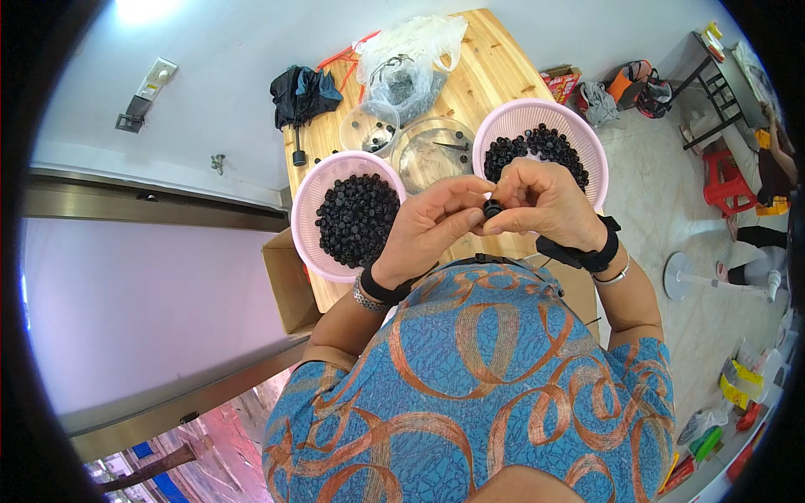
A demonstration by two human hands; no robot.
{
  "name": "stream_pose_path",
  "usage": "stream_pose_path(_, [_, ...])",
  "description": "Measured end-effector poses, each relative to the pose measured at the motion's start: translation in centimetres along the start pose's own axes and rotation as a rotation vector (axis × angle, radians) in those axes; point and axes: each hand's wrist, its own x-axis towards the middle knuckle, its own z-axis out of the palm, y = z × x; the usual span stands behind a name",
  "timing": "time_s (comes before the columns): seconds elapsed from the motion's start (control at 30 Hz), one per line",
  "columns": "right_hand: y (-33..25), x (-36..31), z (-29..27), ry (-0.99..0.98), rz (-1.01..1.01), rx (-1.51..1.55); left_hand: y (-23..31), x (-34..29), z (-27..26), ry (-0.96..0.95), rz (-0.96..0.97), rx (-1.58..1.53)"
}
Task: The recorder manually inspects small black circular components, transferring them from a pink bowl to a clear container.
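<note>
A small round black part [492, 206] is pinched between my two hands, close to my body over the table's near edge. My left hand [429, 221] closes on its left side with thumb and fingertips. From the right, my right hand [547, 201] grips it between thumb and curled fingers. Fingertips cover much of it, so its exact kind does not show. To the left stands a pink basket [303, 225] full of similar black pieces. A second pink basket [597, 159], also holding black pieces, is partly hidden behind my right hand.
On the wooden table [495, 50] are a clear round tray [411, 159], a clear tub [356, 126], a plastic bag [411, 50] and a folded black umbrella [303, 96]. A cardboard box [285, 285] is at left. Another person sits far right near a red stool [725, 180].
</note>
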Motion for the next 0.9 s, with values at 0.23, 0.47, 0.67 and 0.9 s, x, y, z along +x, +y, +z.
stream_pose_path(0.23, [0.3, 0.6, 0.0, -0.014, -0.241, -0.277, 0.5, 0.0, -0.6, -0.024, -0.093, -0.063])
stream_pose_path(0.47, [-0.4, 1.4, 0.5, 0.083, -0.224, -0.272, 0.2, 0.8, -0.4, 0.066, -0.129, -0.381])
stream_pose_path(0.67, [-0.4, 1.6, 1.7, 0.192, -0.288, -0.221, -0.7, 1.1, -0.7, 0.157, -0.023, -0.517])
stream_pose_path(0.9, [0.9, 1.9, 2.7, 0.173, -0.216, 0.240, -0.8, 1.1, -0.4, 0.207, 0.114, -0.392])
